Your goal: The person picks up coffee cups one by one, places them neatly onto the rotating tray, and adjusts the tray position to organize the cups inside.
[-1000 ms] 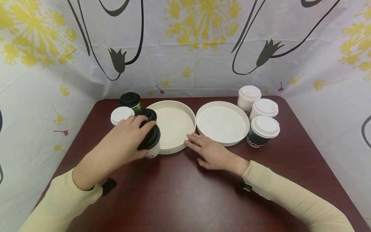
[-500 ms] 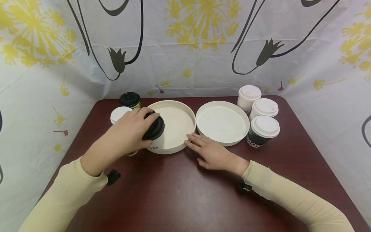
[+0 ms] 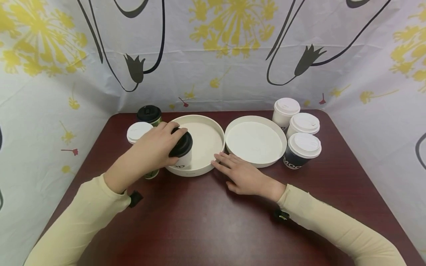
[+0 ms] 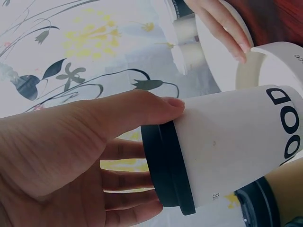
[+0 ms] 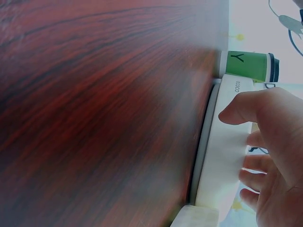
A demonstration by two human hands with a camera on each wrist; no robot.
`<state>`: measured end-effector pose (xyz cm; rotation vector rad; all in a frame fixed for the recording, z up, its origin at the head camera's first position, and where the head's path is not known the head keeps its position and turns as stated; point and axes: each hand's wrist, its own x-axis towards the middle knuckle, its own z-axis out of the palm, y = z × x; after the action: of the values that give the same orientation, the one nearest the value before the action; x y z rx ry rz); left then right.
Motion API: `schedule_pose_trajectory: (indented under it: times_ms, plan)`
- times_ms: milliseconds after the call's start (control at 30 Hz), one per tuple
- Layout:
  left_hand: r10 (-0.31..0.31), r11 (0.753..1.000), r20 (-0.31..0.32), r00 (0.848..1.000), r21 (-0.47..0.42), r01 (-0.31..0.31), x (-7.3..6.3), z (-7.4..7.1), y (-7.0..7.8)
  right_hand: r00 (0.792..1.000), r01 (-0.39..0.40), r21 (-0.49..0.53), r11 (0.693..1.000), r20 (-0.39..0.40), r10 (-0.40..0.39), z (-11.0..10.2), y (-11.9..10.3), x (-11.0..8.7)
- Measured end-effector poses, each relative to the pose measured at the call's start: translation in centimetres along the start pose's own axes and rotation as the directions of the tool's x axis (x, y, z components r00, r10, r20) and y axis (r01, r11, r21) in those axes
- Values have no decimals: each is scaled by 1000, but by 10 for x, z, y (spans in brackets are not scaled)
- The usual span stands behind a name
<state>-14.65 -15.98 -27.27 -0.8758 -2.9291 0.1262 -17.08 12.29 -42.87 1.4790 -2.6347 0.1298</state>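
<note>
White black-lidded paper cup: held by our left grip, over or in cream round tray, cannot tell | right grip relaxed, holding nothing | we judge: placement unfinished; white round tray cupless, three white-lidded paper cups beside it

head: above, forward-down | wrists: close, turned sideways | all share: left tray

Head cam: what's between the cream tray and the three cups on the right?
The round white tray. The head view shows it between the cream tray and the cups.
</note>
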Motion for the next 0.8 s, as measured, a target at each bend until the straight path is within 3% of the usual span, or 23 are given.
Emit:
schedule_pose_trajectory:
  times_ms: [800]
  plan:
    - [-11, 999, 92, 996, -35, 15, 17, 29, -3, 1000, 12, 6, 1000, -17, -12, -1, 0, 0]
